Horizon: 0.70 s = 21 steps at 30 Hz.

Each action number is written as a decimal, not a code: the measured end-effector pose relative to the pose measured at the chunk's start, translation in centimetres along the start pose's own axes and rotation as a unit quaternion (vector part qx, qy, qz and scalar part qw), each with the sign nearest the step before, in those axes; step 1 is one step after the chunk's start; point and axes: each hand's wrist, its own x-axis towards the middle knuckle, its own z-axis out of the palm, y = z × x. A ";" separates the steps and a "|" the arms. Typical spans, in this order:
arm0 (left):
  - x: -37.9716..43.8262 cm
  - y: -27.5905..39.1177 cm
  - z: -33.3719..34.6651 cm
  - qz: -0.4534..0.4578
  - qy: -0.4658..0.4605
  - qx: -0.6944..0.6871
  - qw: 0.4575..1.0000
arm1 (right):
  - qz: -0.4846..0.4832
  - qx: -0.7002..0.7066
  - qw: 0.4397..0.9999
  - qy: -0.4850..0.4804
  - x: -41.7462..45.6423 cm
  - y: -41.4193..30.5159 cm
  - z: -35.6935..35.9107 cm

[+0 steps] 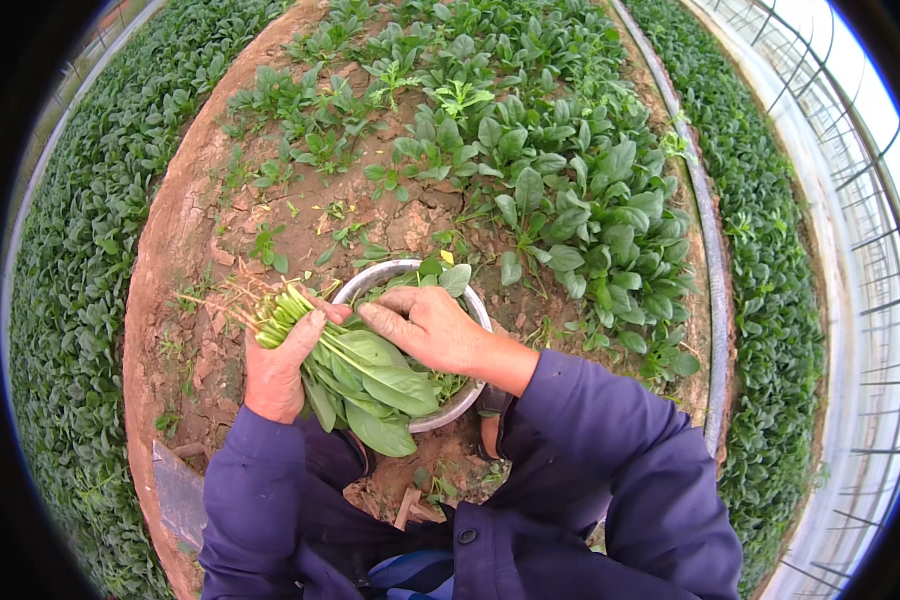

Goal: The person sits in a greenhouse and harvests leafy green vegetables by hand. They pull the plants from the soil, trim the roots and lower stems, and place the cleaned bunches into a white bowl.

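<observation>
My left hand (281,364) grips a bunch of spinach plants (379,375) around the stems. Their pale green stem bases and thin brownish roots stick out to the upper left, and the broad leaves hang to the lower right. My right hand (427,330) is beside the bunch with thumb and fingers drawn together. Whether a leaf or stem is pinched in its fingertips is hard to make out. Below both hands a round metal basin (480,311) stands on the soil between my feet, with loose green leaves in it. The bunch covers part of its left rim.
Spinach plants (615,217) grow thickly ahead and to the right. A grey hose (709,225) runs along the bed's right edge. At lower left lies a flat metal blade (178,495) with a wooden handle. Greenhouse framing (870,225) curves along the far right.
</observation>
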 end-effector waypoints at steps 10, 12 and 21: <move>-0.5 -0.1 -1.0 -0.011 0.072 0.156 0.985 | 0.281 -0.492 0.818 -0.097 9.0 27.4 -5.6; -0.6 -0.4 -1.8 -0.006 0.054 0.170 0.984 | 0.281 -0.579 0.752 -0.142 10.1 31.2 -6.6; -0.5 -0.3 -2.5 -0.064 0.060 0.253 0.963 | 0.368 -0.746 0.516 -0.205 9.6 38.9 -9.2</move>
